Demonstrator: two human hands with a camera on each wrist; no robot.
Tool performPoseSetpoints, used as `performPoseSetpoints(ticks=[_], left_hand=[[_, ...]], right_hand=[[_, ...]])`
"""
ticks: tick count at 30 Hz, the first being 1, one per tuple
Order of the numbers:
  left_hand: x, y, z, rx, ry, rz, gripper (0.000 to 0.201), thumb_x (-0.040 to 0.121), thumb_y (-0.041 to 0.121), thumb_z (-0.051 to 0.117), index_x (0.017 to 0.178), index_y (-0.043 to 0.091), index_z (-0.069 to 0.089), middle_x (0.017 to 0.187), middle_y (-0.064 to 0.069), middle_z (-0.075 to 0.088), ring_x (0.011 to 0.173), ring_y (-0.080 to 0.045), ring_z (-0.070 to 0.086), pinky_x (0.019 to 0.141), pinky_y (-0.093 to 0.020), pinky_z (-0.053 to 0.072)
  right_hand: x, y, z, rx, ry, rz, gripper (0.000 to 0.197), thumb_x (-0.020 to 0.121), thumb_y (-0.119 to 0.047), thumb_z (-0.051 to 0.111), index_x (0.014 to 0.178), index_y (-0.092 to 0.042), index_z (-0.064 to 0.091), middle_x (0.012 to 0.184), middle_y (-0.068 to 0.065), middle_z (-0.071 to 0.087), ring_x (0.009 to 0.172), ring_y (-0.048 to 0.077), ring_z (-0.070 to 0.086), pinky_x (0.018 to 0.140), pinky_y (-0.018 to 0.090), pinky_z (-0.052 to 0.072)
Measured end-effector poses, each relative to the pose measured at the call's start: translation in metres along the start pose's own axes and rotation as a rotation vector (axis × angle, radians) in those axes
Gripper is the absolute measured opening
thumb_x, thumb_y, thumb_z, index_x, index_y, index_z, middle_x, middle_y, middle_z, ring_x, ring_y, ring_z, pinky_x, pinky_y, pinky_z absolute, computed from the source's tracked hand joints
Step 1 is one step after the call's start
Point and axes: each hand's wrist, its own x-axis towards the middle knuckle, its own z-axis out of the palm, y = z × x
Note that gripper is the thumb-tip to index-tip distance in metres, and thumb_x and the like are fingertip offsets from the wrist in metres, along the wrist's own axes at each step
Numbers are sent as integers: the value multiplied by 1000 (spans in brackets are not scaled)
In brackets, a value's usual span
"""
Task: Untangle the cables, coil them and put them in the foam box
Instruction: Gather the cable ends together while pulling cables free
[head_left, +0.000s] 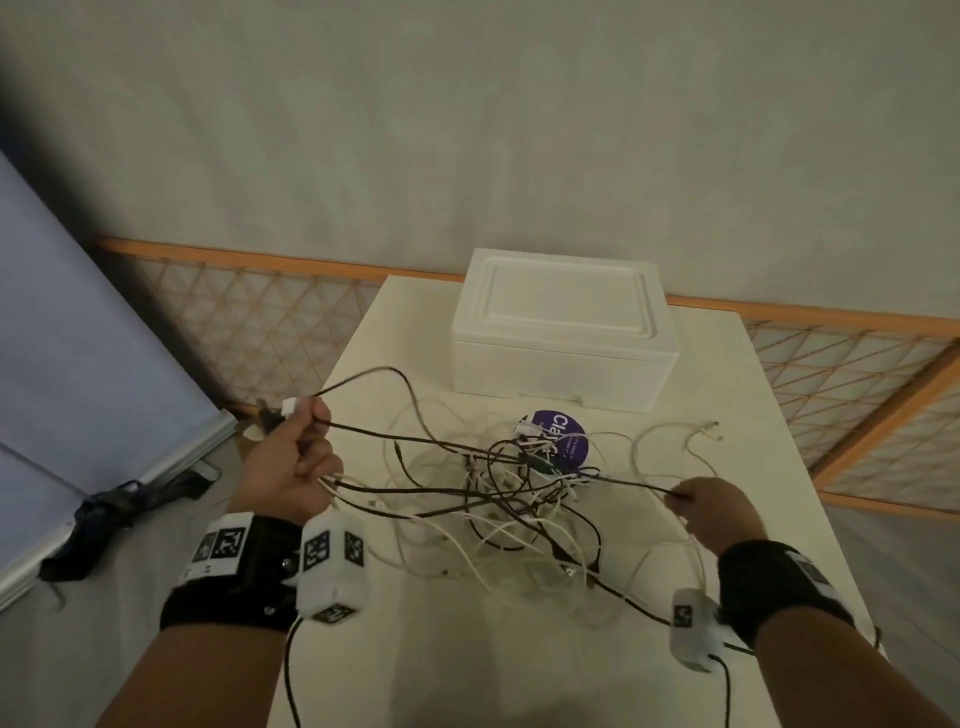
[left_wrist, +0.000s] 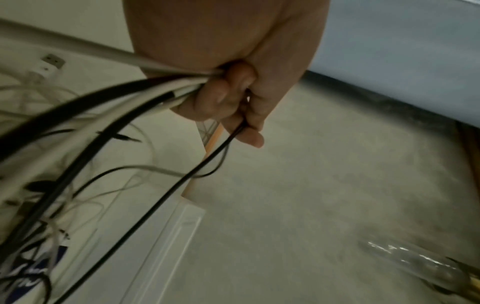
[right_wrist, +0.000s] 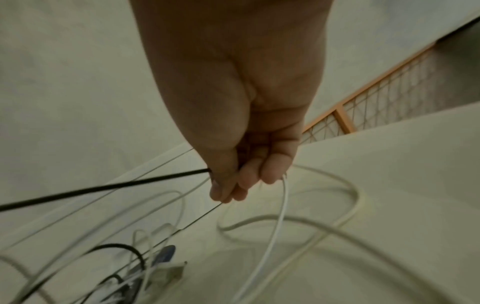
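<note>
From the head view, a knot of thin black and white cables (head_left: 519, 493) lies mid-desk (head_left: 753, 519), just in front of the white foam box (head_left: 563, 332), which sits at the far edge with its ribbed lid still on; a round purple disc (head_left: 563, 441) lies under the far side of the knot. The left hand (head_left: 296, 462) is raised at the left, fist curled round a bunch of strands with a white plug (head_left: 291, 405) poking out on top; the right hand (head_left: 717, 512) at the right pinches one black cable (head_left: 634, 484) drawn taut out of the knot. The left wrist view shows those fingers (left_wrist: 215, 98) wrapped tight about several smooth round leads, black and pale grey, and a flat USB plug (left_wrist: 53, 61) lying on the desk. The right wrist view shows fingertips (right_wrist: 241, 185) closed on the black lead, with a white cable (right_wrist: 272, 226) hanging from the same hand. These leads look light, limp and slick, likely to snag at the plugs; taking each near a connector and feeding it through seems gentler than tugging.
</note>
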Motion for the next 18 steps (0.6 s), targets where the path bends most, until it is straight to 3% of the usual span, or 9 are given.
performPoseSetpoints(ticks=[2,5,8,11,13,15,16,18], left_hand=[[4,-10,2,45,14,-24,29,102,28,38,80,18,54,77,9,51,25,-6,24,30,-14,21],[-3,-42,26,114,-10,-120,24,101,25,42,84,17,57,81,9,68,25,-2,23,30,-11,21],[-16,-75,58,171,-61,-199,14,97,22,50,91,15,61,87,4,73,28,-2,23,32,-13,23],[-31,-93,83,242,-100,-194,12,93,20,57,98,12,65,88,1,74,29,-3,31,32,-15,27],[-36,-94,90,196,-97,-189,13,94,15,57,101,8,65,87,-4,73,34,-5,49,33,-16,36],[-35,-92,87,137,-89,-195,14,93,12,57,102,7,67,84,-7,74,50,-11,63,44,-21,49],[-32,-90,82,133,-73,-189,14,93,12,58,103,8,67,85,-6,75,53,-13,63,48,-24,50],[-26,-88,73,162,-24,-159,14,93,14,58,104,11,67,88,-2,76,41,-8,45,41,-20,38]], right_hand=[[-6,5,-5,-51,-59,10,18,86,-17,64,100,-10,72,97,8,71,90,23,65,83,29,48],[-20,-33,-10,21,-26,-130,35,80,-5,63,112,-16,65,119,3,62,108,20,57,93,27,41],[-45,-102,-17,206,50,-360,26,83,-8,58,106,-18,64,106,-5,59,97,13,57,84,21,40],[-77,-158,-22,369,-77,-563,34,85,-8,54,117,-19,61,108,-13,57,99,4,54,86,16,39],[-89,-173,-24,313,-72,-668,46,80,-9,56,124,-20,56,118,-13,56,109,5,52,95,21,39],[-98,-178,-29,55,-37,-783,54,73,-12,58,126,-23,56,128,-8,57,119,12,51,105,33,36],[-103,-180,-31,-132,-23,-816,59,72,-15,58,130,-25,54,136,-5,52,126,16,46,112,43,28],[-110,-182,-36,-422,9,-847,69,72,-24,58,139,-27,43,154,-1,29,142,20,25,115,60,3]])
